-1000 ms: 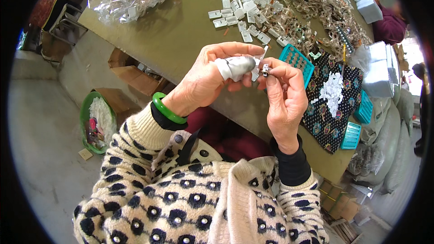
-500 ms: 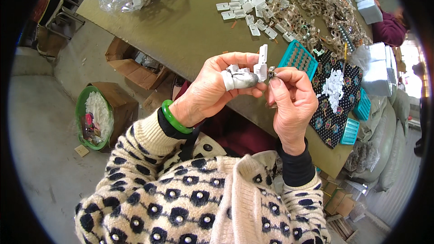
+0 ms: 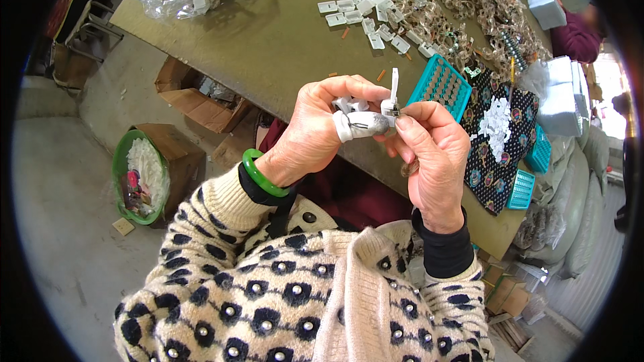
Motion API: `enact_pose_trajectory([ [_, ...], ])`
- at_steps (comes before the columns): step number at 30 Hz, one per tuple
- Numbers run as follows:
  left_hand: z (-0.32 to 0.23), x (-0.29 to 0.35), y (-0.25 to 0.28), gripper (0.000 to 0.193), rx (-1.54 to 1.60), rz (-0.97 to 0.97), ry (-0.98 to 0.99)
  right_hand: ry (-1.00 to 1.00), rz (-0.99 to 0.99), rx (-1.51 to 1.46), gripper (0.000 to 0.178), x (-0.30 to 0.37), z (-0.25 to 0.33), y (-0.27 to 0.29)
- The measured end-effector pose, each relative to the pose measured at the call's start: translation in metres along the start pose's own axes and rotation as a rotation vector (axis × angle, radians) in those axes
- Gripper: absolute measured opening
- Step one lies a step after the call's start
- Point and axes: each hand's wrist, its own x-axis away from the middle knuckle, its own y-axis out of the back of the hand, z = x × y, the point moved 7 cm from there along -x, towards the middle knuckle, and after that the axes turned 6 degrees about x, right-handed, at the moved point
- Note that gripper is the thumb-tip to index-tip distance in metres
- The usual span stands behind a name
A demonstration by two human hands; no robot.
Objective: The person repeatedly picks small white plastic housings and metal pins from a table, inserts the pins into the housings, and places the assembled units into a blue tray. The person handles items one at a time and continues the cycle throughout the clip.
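Observation:
My left hand (image 3: 315, 117) is closed around a small white plastic case (image 3: 394, 87), whose open lid stands upright. A white and grey cloth cover (image 3: 362, 125) wraps the left thumb. More small white pieces (image 3: 350, 103) are tucked between the left fingers and palm. My right hand (image 3: 437, 151) pinches a small metallic part (image 3: 397, 112) against the case; the fingertips hide much of it. Something brownish (image 3: 410, 167) shows under the curled right fingers, too small to make out. Both hands are above the near edge of the table (image 3: 268, 47).
White cases (image 3: 376, 7) and a tangled heap of wired parts (image 3: 483, 13) cover the far table. A teal tray (image 3: 439, 88) stands beyond my right hand, near white pieces (image 3: 495, 127) on dark patterned cloth (image 3: 483, 177). A green basin (image 3: 119, 181) stands left. Another person's sleeve (image 3: 575, 37) is far right.
My right hand has brought the metallic part leftward from beside the white case to touch it. The case has turned, so its lid now appears nearly edge-on.

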Motion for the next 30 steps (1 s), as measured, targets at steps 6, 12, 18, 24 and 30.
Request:
enact_pose_trajectory([
  [6,-0.003,-0.003,-0.002,0.025,-0.087,-0.047,-0.063,0.170,-0.035,0.338,0.009,0.004,0.011,-0.001],
  [12,-0.002,0.002,-0.006,0.019,-0.157,-0.146,-0.041,0.720,-0.185,0.768,0.026,0.016,0.025,-0.011],
  [18,-0.011,0.001,-0.021,0.016,-0.657,-0.217,-0.258,0.965,-0.306,0.939,0.032,0.025,0.028,-0.011],
  [24,0.018,0.000,-0.012,0.016,0.058,-0.274,0.169,0.625,-0.276,0.566,0.012,0.011,0.010,0.013],
  [30,0.025,0.001,-0.011,0.022,0.113,-0.215,0.271,0.357,-0.211,0.246,0.014,0.005,-0.007,0.020],
])
